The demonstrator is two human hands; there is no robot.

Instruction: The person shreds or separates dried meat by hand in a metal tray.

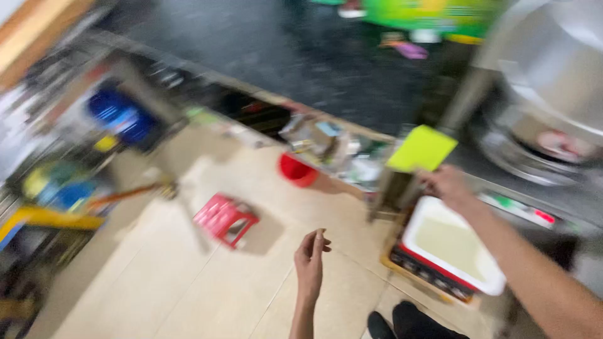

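Observation:
The picture is blurred by motion. My right hand (447, 185) reaches forward and pinches the lower edge of a yellow-green flat sheet (422, 149), held up over the edge of a counter. My left hand (311, 257) hangs lower over the tiled floor, fingers loosely bent and apart, holding nothing. Just under my right forearm sits a white rectangular tub (457, 248) with pale liquid in it, resting on a red-and-dark crate.
A red plastic stool (223, 218) stands on the beige tiled floor (188, 282). A red bucket (297, 170) sits by cluttered packets at the wall. Large metal pots (553, 75) are at the right, with shelves of blue and yellow items on the left.

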